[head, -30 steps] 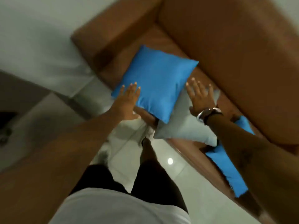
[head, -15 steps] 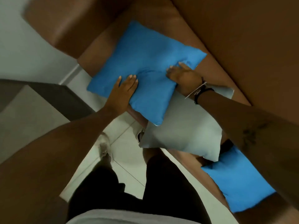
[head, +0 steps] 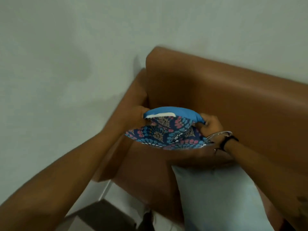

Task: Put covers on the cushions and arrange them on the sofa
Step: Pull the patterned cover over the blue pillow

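Observation:
I hold a covered cushion [head: 168, 130] up in the air over the brown sofa [head: 233, 100], near its left arm. The cushion is plain blue on top and has a dark flowered print on its underside; a strip of white filling shows at its near-left edge. My left hand [head: 133, 116] grips the cushion's left end and my right hand [head: 210, 125], with bracelets on the wrist, grips its right end. A bare pale cushion [head: 216, 197] lies on the sofa seat below my right forearm.
A pale wall [head: 66, 64] stands behind and to the left of the sofa. The sofa's left armrest [head: 131, 100] is just beyond my left hand. White floor tiles [head: 106, 194] and a dark patch of floor show at the bottom left.
The blue cushion lay flat on the seat under my hands; now both hands have lifted it by its ends, turning its flowered side towards me. My view has swung up to the wall.

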`<state>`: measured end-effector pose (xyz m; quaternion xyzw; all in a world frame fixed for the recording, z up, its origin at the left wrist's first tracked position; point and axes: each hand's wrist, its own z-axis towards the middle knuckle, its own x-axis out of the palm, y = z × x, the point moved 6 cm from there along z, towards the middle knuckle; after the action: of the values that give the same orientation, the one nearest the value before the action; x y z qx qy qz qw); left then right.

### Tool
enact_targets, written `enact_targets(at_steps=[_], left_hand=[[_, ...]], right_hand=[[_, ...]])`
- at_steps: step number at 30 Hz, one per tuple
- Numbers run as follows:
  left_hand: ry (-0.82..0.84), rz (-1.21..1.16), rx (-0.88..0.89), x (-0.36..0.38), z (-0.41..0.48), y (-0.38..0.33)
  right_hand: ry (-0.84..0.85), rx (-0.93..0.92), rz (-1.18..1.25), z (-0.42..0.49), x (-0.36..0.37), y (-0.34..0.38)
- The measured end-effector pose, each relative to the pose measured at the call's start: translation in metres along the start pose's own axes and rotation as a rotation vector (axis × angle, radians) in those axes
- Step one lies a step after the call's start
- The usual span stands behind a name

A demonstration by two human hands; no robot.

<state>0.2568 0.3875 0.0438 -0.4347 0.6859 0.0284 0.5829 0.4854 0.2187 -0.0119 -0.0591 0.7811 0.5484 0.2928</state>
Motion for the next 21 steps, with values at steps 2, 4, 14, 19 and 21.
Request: enact_targets(at_steps=[2, 4, 14, 19, 21], left_hand=[[0.112, -0.061, 0.041, -0.008, 0.040, 0.002], [0.186, -0.110, 0.081, -0.014, 0.077, 0.006], [0.166, -0.061, 0.307, -0.026, 0.191, 0.011], [0.134, -0.166, 0.255, -0.037, 0.195, 0.034], [0.123, -0.182, 0.235, -0.033, 0.192, 0.037]], right_hand=[[-0.039, 0.061, 0.046, 0.016, 0.001, -0.008], [-0.097, 0.111, 0.109, 0.030, 0.007, -0.018], [-0.470, 0.336, 0.299, 0.077, 0.032, -0.060], [-0.476, 0.295, 0.194, 0.089, 0.028, -0.044], [-0.429, 0.343, 0.165, 0.090, 0.031, -0.044]])
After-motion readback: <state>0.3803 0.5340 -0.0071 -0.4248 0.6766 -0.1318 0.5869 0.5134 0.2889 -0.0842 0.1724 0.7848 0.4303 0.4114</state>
